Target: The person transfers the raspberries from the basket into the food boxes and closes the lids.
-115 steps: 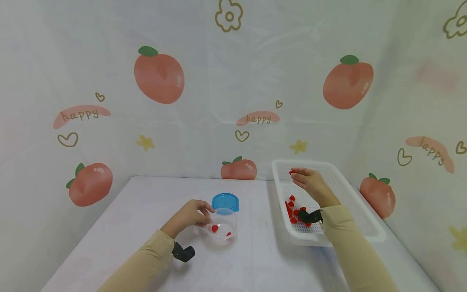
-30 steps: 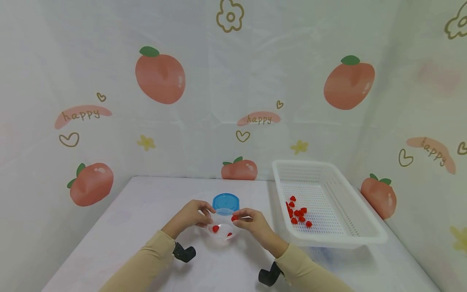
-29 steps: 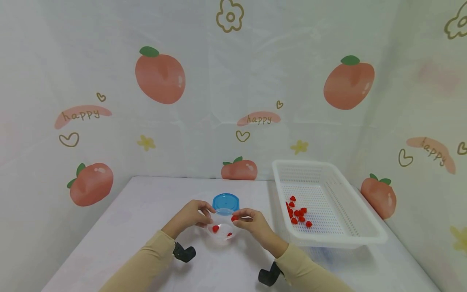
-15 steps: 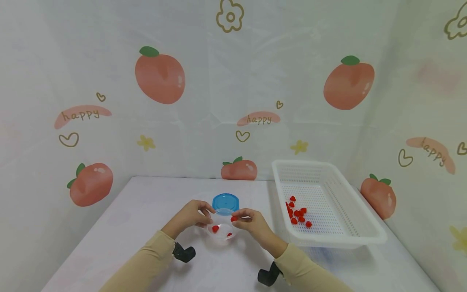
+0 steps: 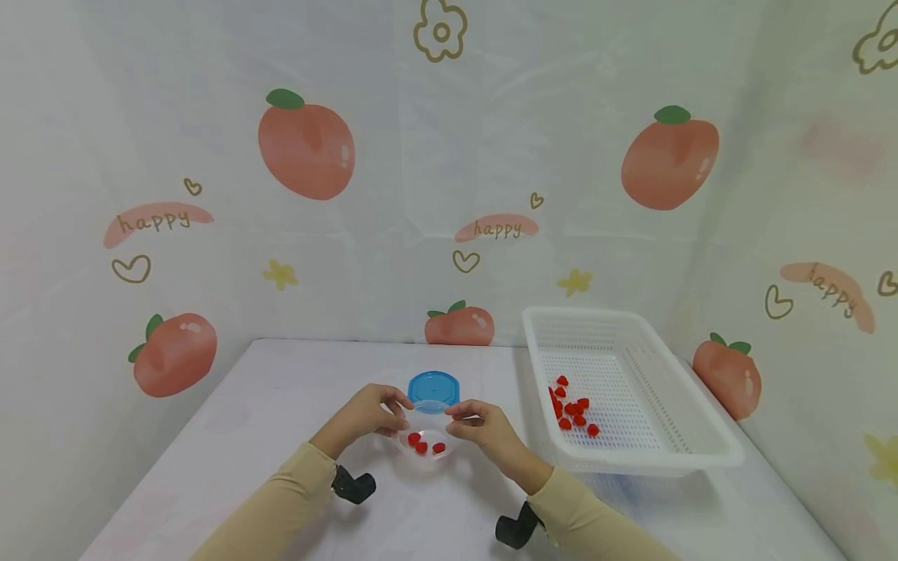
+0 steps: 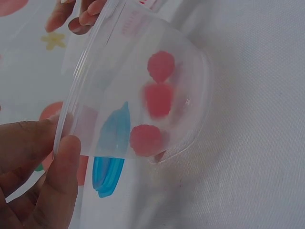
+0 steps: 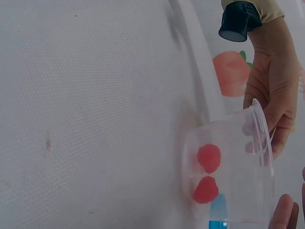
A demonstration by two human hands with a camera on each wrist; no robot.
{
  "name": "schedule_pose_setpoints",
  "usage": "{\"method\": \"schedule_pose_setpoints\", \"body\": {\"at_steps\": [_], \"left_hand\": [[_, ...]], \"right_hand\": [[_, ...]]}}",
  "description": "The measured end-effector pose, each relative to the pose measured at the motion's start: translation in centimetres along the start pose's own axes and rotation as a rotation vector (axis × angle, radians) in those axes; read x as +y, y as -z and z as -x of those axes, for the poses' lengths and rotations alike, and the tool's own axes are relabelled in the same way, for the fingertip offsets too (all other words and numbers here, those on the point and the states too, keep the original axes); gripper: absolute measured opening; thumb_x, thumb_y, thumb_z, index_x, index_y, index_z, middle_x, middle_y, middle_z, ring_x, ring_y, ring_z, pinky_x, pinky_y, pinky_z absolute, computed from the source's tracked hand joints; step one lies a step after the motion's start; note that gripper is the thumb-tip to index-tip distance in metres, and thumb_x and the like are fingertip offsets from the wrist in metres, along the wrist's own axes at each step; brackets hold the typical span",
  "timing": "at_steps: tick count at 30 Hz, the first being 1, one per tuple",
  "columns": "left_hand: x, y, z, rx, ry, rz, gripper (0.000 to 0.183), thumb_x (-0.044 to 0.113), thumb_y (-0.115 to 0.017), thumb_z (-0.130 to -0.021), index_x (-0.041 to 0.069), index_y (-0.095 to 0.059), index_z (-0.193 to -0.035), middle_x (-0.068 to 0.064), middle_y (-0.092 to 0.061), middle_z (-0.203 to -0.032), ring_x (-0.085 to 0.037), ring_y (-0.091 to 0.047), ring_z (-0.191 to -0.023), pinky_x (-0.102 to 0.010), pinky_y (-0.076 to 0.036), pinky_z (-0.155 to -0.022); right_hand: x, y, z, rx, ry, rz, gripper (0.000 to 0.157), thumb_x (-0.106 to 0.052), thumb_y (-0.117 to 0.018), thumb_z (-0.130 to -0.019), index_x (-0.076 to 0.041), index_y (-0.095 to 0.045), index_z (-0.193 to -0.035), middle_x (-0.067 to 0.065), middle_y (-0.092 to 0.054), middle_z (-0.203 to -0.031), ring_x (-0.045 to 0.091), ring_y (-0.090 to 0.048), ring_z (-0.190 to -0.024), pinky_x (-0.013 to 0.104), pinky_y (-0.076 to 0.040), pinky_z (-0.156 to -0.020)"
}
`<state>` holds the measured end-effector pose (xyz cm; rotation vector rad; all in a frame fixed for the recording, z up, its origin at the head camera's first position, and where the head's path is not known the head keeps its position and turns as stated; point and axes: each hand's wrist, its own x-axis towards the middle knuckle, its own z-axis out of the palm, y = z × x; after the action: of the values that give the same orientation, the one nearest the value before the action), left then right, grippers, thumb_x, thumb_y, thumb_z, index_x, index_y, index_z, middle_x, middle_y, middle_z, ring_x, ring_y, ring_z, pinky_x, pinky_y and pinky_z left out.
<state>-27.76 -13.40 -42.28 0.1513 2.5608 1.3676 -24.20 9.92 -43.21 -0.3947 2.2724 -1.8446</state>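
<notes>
Wrist cams first: right one (image 5: 517, 526) hangs low; could clip the basket wall if the arm swings right. Clear tub (image 6: 128, 57) looks to stand on the counter (image 5: 449, 518), three red berries (image 5: 421, 448) loose inside. Left hand (image 5: 368, 409) pinches the tub's rim, thumb against fingers: sole hold I can confirm, one-sided, so a knock or uneven pull could tip it. Right hand (image 5: 484, 428) is at the opposite rim, thumb and fingers apart, nothing held; can't tell if touching. Careless withdrawal could drag the rim. Blue lid (image 5: 433, 387) is just behind; a shove could skid it. White basket (image 5: 631, 460), off right: its berries (image 5: 578, 421) are clumped, so grabbing one might scatter others.
</notes>
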Motion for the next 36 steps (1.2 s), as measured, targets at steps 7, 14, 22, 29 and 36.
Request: {"method": "schedule_pose_setpoints", "body": {"at_steps": [7,14,22,29,36], "left_hand": [[-0.1,0.1,-0.1,-0.002,-0.007,0.011,0.027,0.003,-0.078,-0.077,0.002,-0.070,-0.104,-0.007,-0.060,-0.082,-0.015,-0.061,-0.065,-0.029,-0.059,-0.064],[0.0,0.0,0.0,-0.008,-0.006,0.020,0.027,0.002,-0.077,-0.078,0.002,-0.070,-0.104,-0.007,-0.060,-0.082,-0.015,-0.061,-0.065,-0.029,-0.059,-0.064],[0.1,0.0,0.2,-0.005,-0.004,0.019,0.026,0.002,-0.077,-0.078,0.002,-0.070,-0.104,-0.007,-0.060,-0.083,-0.015,-0.061,-0.066,-0.028,-0.059,-0.065],[0.1,0.2,0.2,-0.012,-0.019,0.015,0.027,0.002,-0.076,-0.078,0.001,-0.069,-0.105,-0.007,-0.060,-0.083,-0.015,-0.061,-0.066,-0.029,-0.059,-0.065],[0.2,0.2,0.2,-0.011,-0.015,0.010,0.027,0.003,-0.076,-0.079,0.002,-0.069,-0.105,-0.007,-0.060,-0.084,-0.015,-0.061,-0.066,-0.029,-0.059,-0.065]], "right_hand": [[-0.1,0.1,-0.1,-0.006,0.008,-0.010,0.034,-0.014,-0.068,-0.090,0.006,-0.061,-0.117,0.024,-0.059,-0.114,0.017,-0.065,-0.094,0.038,-0.055,-0.091],[-0.5,0.6,0.1,0.009,0.021,-0.016,0.033,-0.015,-0.066,-0.092,0.005,-0.061,-0.118,0.023,-0.059,-0.116,0.018,-0.065,-0.097,0.036,-0.054,-0.092],[-2.5,2.3,0.3,0.043,0.063,-0.069,0.032,-0.017,-0.066,-0.092,-0.001,-0.061,-0.119,0.019,-0.057,-0.120,0.020,-0.062,-0.102,0.038,-0.052,-0.097],[-5.8,4.9,0.6,0.104,0.079,-0.127,0.030,-0.014,-0.067,-0.091,-0.004,-0.060,-0.119,0.005,-0.057,-0.114,0.020,-0.059,-0.107,0.029,-0.050,-0.097],[-8.2,9.0,0.2,0.141,0.187,-0.254,0.021,-0.006,-0.063,-0.092,-0.010,-0.060,-0.113,-0.001,-0.056,-0.107,0.010,-0.058,-0.100,0.017,-0.049,-0.093]]}}
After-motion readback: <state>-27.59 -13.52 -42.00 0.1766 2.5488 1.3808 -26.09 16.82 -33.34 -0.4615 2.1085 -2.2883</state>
